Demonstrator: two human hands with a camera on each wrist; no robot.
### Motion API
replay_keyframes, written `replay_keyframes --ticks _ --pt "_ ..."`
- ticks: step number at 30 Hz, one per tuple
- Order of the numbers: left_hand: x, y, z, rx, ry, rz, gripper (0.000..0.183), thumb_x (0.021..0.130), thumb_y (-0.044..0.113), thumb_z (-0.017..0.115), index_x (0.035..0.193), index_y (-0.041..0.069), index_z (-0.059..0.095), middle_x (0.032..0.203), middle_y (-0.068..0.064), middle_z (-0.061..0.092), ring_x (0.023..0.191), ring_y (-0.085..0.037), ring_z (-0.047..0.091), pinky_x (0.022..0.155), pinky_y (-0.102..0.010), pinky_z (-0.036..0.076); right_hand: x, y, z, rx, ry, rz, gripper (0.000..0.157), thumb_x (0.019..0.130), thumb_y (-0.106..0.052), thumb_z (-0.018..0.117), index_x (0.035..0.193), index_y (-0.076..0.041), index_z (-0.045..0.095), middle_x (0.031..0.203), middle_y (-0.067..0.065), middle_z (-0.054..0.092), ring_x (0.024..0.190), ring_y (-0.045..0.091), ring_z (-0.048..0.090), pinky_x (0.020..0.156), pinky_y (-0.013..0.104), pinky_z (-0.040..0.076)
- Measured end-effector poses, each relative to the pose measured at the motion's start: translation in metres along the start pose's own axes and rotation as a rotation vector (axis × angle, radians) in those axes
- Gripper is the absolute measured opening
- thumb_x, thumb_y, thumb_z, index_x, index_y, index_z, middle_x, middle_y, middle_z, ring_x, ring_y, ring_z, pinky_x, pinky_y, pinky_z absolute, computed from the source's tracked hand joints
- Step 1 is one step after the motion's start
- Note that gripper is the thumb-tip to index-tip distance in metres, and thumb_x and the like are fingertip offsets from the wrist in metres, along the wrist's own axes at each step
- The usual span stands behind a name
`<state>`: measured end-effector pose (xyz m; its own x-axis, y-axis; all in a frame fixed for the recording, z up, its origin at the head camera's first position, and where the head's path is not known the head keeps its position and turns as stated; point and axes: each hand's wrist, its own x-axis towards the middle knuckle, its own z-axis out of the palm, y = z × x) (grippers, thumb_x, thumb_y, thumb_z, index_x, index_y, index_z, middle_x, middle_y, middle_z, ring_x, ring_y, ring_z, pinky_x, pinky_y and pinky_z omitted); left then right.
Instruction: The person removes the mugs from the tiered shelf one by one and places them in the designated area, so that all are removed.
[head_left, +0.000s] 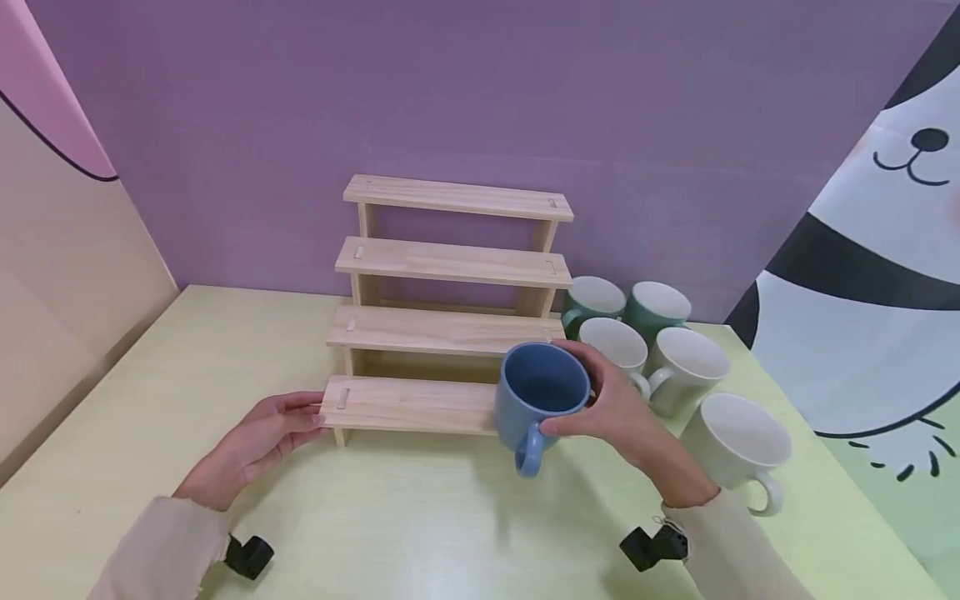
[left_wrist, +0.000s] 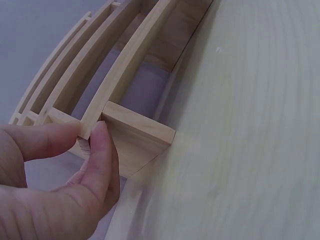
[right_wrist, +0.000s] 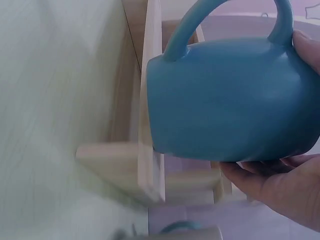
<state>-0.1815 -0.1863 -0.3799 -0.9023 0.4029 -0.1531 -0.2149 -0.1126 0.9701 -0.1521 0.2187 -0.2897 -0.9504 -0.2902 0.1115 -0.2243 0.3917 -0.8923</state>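
Note:
A pale wooden rack with stepped shelves [head_left: 420,402] stands on the table. My left hand [head_left: 262,440] pinches the left end of its lowest board between thumb and fingers; the left wrist view shows the fingertips at the board's corner [left_wrist: 93,112]. My right hand [head_left: 618,408] grips a blue mug [head_left: 517,408] around its rim and side, upright, with the handle toward me. The mug is at the right end of the lowest step and hides that end in the head view. From the right wrist, the base of the mug [right_wrist: 225,100] appears right at the board's surface.
Right of the rack stand two green mugs [head_left: 573,321] [head_left: 651,312] with white insides, and three white mugs [head_left: 738,437]. A purple backdrop [head_left: 465,92] rises behind the pale table [head_left: 420,533]. A panda print [head_left: 885,300] covers the right side.

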Motion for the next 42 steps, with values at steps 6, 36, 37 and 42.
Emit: replay_keyframes --ticks 6,36,37,42 --pt "-0.001 -0.002 -0.002 -0.015 -0.006 0.002 0.056 0.093 -0.007 0.044 0.138 -0.023 0.016 0.103 0.002 0.061 0.095 -0.004 0.063 0.088 -0.020 0.054 -0.013 0.004 -0.014 -0.053 0.065 -0.004 0.083 0.067 -0.009 0.084 0.138 -0.007 0.041 0.132 0.016 0.051 0.114 0.027 0.050 0.092 0.036 0.050" --pt "0.000 0.000 0.001 -0.015 0.008 -0.016 0.056 0.093 -0.008 0.041 0.140 -0.021 0.013 0.104 0.001 0.058 0.095 -0.004 0.063 0.087 -0.019 0.054 -0.056 0.022 -0.055 -0.185 0.211 0.062 0.080 0.075 -0.008 0.078 0.142 -0.005 0.036 0.125 -0.003 0.050 0.105 0.001 0.051 0.084 0.011 0.048" --pt "0.000 0.000 0.001 -0.014 0.009 -0.017 0.056 0.093 -0.008 0.041 0.140 -0.021 0.013 0.104 0.001 0.059 0.094 -0.004 0.063 0.087 -0.019 0.054 -0.056 0.023 -0.055 -0.178 0.212 0.059 0.079 0.075 -0.007 0.078 0.142 -0.005 0.036 0.123 -0.006 0.051 0.105 0.002 0.051 0.084 0.011 0.048" --pt "0.000 -0.001 0.002 -0.005 0.014 -0.020 0.055 0.093 -0.008 0.041 0.140 -0.021 0.014 0.104 0.001 0.059 0.094 -0.004 0.063 0.087 -0.020 0.054 -0.059 0.029 -0.057 -0.178 0.222 0.070 0.078 0.075 -0.008 0.079 0.141 -0.006 0.038 0.118 -0.015 0.052 0.104 0.000 0.051 0.084 0.010 0.047"
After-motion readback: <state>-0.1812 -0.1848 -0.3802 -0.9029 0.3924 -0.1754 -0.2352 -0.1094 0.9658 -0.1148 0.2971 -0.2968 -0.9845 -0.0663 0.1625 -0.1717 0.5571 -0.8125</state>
